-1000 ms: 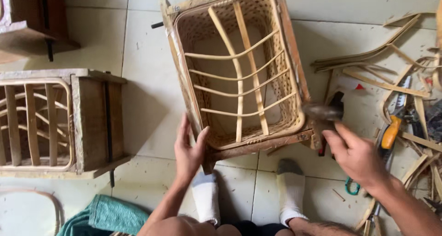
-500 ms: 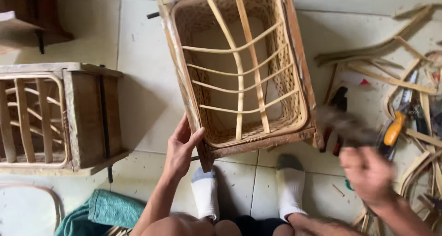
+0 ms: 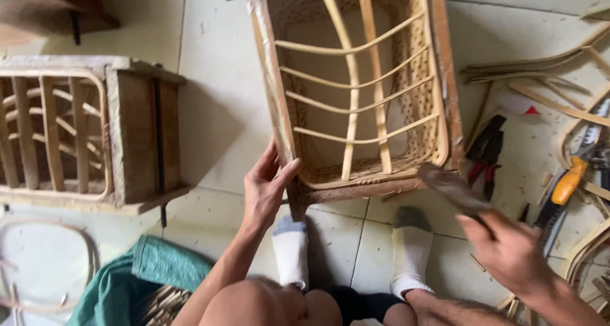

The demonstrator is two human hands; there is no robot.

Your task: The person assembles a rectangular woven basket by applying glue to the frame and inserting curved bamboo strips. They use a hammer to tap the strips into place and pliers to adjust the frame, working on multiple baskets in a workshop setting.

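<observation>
A rattan-framed wooden crate (image 3: 356, 91) lies tipped on the tiled floor (image 3: 216, 110), its open cane-barred face turned up towards the camera. The left hand (image 3: 267, 189) grasps its near left corner, thumb against the wooden edge and fingers wrapped around the post. The right hand (image 3: 508, 250) is clenched around the handle of a hammer (image 3: 454, 189), blurred, with its head just beside the crate's near right corner. Two white-socked feet (image 3: 349, 250) rest on the floor just below the crate. A second similar crate (image 3: 89, 135) stands well apart at the left, a green cloth (image 3: 136, 278) near it, and pliers (image 3: 486, 151) and cane strips (image 3: 540, 78) lie at the right
</observation>
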